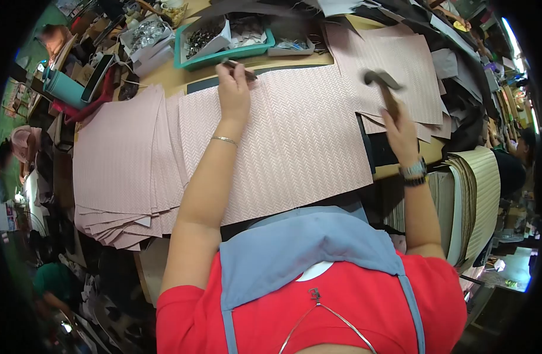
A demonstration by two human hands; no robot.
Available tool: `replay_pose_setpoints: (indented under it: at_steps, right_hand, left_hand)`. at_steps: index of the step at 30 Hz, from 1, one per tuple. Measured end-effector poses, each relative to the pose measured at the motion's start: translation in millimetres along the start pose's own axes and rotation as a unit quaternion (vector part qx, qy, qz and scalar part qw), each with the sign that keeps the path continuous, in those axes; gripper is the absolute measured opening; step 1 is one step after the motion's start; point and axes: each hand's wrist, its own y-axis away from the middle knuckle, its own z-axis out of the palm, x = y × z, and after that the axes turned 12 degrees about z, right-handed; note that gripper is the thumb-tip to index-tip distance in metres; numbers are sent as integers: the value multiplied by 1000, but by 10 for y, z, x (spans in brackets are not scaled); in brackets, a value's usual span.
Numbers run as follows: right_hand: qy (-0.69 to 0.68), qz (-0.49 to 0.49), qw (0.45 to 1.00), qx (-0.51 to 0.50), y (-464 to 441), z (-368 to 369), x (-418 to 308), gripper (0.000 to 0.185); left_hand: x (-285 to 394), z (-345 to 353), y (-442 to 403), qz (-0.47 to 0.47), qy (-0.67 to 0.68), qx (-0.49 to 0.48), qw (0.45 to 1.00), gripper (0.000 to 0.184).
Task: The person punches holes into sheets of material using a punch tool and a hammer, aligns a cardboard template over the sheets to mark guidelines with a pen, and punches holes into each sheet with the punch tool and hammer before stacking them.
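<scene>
A pink sheet with a woven herringbone texture (294, 141) lies flat on a dark board (200, 86) in front of me. Near its far edge, my left hand (233, 94) is closed around a short dark rod-shaped tool (247, 75), whose exact kind I cannot make out. My right hand (402, 133) grips a hammer (390, 97) by its handle, with the slightly blurred head raised above the right side of the work.
Stacked pink sheets lie at left (120, 159) and at far right (400, 65). Behind the board stands a teal tray (223, 61) with small metal parts, beside white boxes (150, 44). A teal tumbler (64, 85) is at far left; folded cream sheets (480, 189) hang at right.
</scene>
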Motion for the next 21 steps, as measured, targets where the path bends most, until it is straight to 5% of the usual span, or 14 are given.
replay_pose_setpoints:
  at_steps: [3,4,7,10,12,16,18,21]
  right_hand:
    - [152,68,981,101,285,-308,825,43]
    - [218,174,956,88,368,-397,900,42]
    - [275,83,948,140,387,-429,1334,39]
    - [201,-53,968,138,239,-155,891,32]
    - [140,-119,981,56,244,180,436,30]
    - [181,-123,976,9,455,638,-264,65]
    - [159,-106,981,31,459,701,-380,54]
    - [-4,-81,995,-50,426,717,-446,36]
  left_hand:
    - [-57,-59,-67,-44,144,108,983,18]
    - [-59,-100,-91,-69,155,112,979,17]
    - [-144,-367,-181,-140,155,87,974,17]
    - [-42,-789,-165,9,-67,-30,997,21]
    - [307,-1160,-32,8,-208,-35,977,28]
    - [658,-1998,291,5,-567,-82,820,49]
    - [744,-2273,464,-17,-644,-98,758,50]
    - [804,-2401,576,-1,-642,-84,762,48]
